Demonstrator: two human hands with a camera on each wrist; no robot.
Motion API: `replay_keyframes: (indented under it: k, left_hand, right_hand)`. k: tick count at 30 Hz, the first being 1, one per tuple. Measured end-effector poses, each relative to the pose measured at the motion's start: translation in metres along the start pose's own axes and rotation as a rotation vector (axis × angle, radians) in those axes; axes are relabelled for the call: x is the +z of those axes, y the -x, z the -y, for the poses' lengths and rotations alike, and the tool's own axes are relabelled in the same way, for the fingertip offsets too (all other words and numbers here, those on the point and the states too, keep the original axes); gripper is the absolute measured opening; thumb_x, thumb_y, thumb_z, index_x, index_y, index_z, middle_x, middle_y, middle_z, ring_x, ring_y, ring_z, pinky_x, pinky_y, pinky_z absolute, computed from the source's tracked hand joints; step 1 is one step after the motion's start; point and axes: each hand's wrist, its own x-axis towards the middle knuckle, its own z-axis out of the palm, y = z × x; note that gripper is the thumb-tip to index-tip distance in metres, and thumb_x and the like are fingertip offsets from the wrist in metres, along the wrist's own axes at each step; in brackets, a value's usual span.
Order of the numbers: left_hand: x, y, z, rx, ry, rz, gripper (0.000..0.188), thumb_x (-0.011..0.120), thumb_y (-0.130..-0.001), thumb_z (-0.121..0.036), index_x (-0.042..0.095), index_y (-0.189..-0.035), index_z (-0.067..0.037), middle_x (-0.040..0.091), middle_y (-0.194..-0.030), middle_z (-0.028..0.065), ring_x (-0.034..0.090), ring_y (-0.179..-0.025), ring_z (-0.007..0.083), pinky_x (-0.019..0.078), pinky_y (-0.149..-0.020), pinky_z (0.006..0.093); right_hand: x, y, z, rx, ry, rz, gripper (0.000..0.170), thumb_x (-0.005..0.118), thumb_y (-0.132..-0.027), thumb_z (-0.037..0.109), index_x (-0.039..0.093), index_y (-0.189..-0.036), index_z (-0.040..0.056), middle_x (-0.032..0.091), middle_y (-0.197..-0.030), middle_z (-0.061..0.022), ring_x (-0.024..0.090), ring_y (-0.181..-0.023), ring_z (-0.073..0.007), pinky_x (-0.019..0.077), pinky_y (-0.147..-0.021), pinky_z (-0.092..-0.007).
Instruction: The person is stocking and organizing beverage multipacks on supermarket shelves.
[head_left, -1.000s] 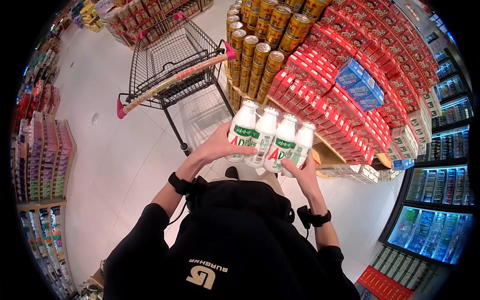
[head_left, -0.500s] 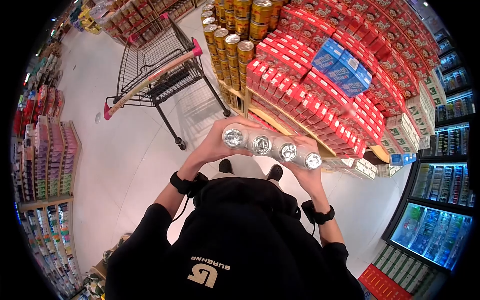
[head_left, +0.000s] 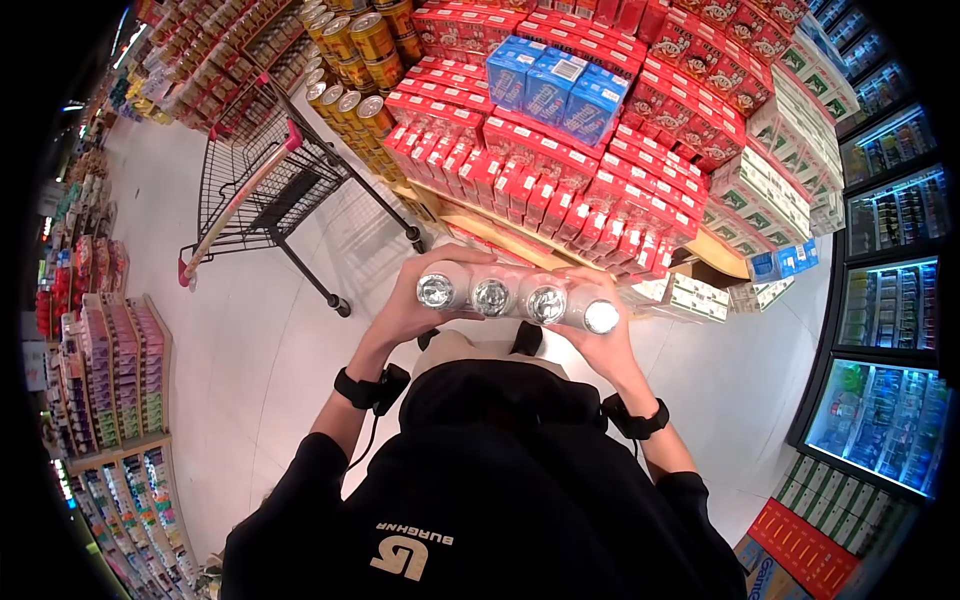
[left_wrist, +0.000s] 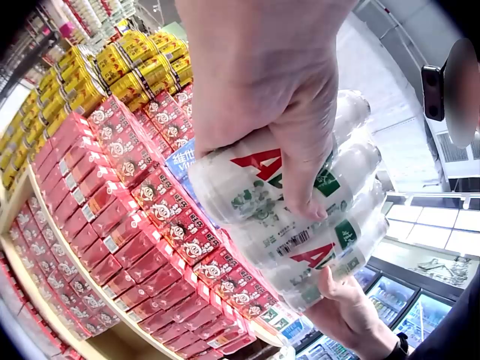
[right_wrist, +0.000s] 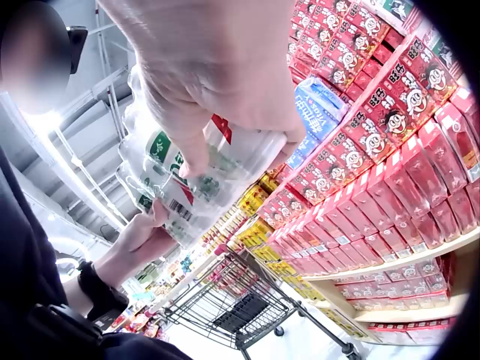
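A pack of several white drink bottles (head_left: 518, 283) with green-and-red labels is held level in front of the body, its silver foil tops facing the head camera. The left hand (head_left: 405, 312) grips one end of the pack and the right hand (head_left: 604, 345) the other. Seen from the left wrist, the thumb (left_wrist: 306, 180) lies across the labelled side of the bottles (left_wrist: 247, 202), and clear wrap shines over them. The right wrist view has the right thumb (right_wrist: 195, 154) pressing the same side. The other fingers are mostly hidden behind the pack.
Beyond the hands stands a display of red drink boxes (head_left: 560, 160) with blue cartons (head_left: 555, 85) on top. Gold cans (head_left: 350, 115) are stacked to its left. A black shopping cart (head_left: 265, 195) stands at the left, and lit drink coolers (head_left: 880, 415) line the right.
The pack has tipped from showing its labels to showing its foil tops. The head view has turned right, so the cart and display sit farther left. Both hands have kept their grip.
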Motion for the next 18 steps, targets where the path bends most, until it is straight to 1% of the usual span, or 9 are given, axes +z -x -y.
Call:
replay_keyframes:
  k: [3,7,8,11,12,15,16,17,18]
  left_hand:
    - [0.013,-0.002,-0.001,-0.038,0.010,0.010,0.062,0.090,-0.064,-0.002,0.066,-0.121,-0.005,0.068,-0.119,0.0090,0.065,-0.110,0.0201,0.0510,-0.097,0.0339]
    - [0.022,-0.005,0.001,-0.098,0.047,-0.003,0.061,0.090,-0.065,-0.004,0.066,-0.121,-0.003,0.068,-0.121,0.0076,0.064,-0.111,0.0193,0.0502,-0.098,0.0336]
    - [0.020,-0.005,0.008,-0.089,-0.036,0.013,0.064,0.091,-0.066,-0.007,0.064,-0.123,-0.002,0.067,-0.120,0.0074,0.063,-0.111,0.0186,0.0499,-0.098,0.0333]
    - [0.023,-0.005,0.007,-0.278,0.217,-0.010,0.068,0.092,-0.066,-0.014,0.061,-0.125,-0.002,0.067,-0.120,0.0076,0.063,-0.111,0.0178,0.0499,-0.097,0.0330]
    - [0.023,-0.005,0.012,-0.272,0.173,-0.019,0.067,0.091,-0.069,-0.017,0.059,-0.125,-0.001,0.067,-0.117,0.0081,0.064,-0.107,0.0171,0.0510,-0.094,0.0336]
    - [0.031,-0.005,0.018,-0.439,0.339,-0.065,0.061,0.088,-0.072,-0.015,0.060,-0.124,0.000,0.069,-0.113,0.0087,0.066,-0.102,0.0169,0.0528,-0.091,0.0346]
    - [0.033,-0.004,0.020,-0.451,0.323,-0.066,0.055,0.085,-0.075,-0.013,0.061,-0.123,0.001,0.071,-0.109,0.0099,0.068,-0.097,0.0168,0.0548,-0.087,0.0344]
    - [0.034,-0.005,0.021,-0.468,0.340,-0.071,0.054,0.084,-0.076,-0.013,0.061,-0.122,0.001,0.071,-0.109,0.0102,0.068,-0.096,0.0169,0.0551,-0.086,0.0341]
    - [0.035,-0.007,0.021,-0.483,0.355,-0.075,0.052,0.083,-0.076,-0.013,0.061,-0.121,0.001,0.071,-0.108,0.0105,0.069,-0.095,0.0169,0.0555,-0.085,0.0338]
  right_hand:
    - [-0.015,0.003,-0.003,0.034,-0.019,0.020,0.067,0.089,-0.065,0.002,0.056,-0.123,0.0042,0.064,-0.121,-0.0095,0.062,-0.115,-0.0230,0.0488,-0.099,-0.0352]
    - [-0.024,0.003,-0.012,0.000,-0.004,0.044,0.065,0.089,-0.068,0.006,0.056,-0.124,0.0039,0.064,-0.120,-0.0091,0.063,-0.114,-0.0232,0.0487,-0.098,-0.0357]
    - [-0.026,0.002,-0.012,-0.036,0.073,0.063,0.065,0.089,-0.072,0.014,0.054,-0.125,0.0030,0.065,-0.118,-0.0114,0.064,-0.111,-0.0245,0.0499,-0.094,-0.0369]
    - [-0.029,0.008,-0.004,0.133,0.124,0.055,0.068,0.088,-0.074,0.023,0.051,-0.127,0.0011,0.065,-0.115,-0.0152,0.065,-0.107,-0.0258,0.0510,-0.091,-0.0377]
    - [-0.030,0.007,-0.002,0.127,0.141,0.062,0.071,0.087,-0.076,0.028,0.048,-0.127,-0.0019,0.064,-0.114,-0.0183,0.066,-0.104,-0.0256,0.0517,-0.089,-0.0381]
    - [-0.030,0.009,-0.003,0.205,-0.015,0.023,0.071,0.084,-0.079,0.029,0.046,-0.129,-0.0049,0.066,-0.111,-0.0181,0.067,-0.103,-0.0238,0.0522,-0.088,-0.0369]
    - [-0.030,0.008,0.001,0.197,-0.045,0.003,0.071,0.083,-0.081,0.029,0.045,-0.130,-0.0061,0.067,-0.109,-0.0176,0.066,-0.102,-0.0227,0.0514,-0.089,-0.0366]
    - [-0.028,0.008,-0.018,0.107,-0.043,-0.017,0.072,0.081,-0.083,0.032,0.043,-0.132,-0.0064,0.068,-0.106,-0.0166,0.068,-0.093,-0.0204,0.0562,-0.076,-0.0335]
    - [-0.029,0.009,-0.018,0.178,-0.081,-0.019,0.072,0.079,-0.084,0.032,0.042,-0.133,-0.0066,0.068,-0.105,-0.0161,0.069,-0.087,-0.0188,0.0562,-0.066,-0.0310]
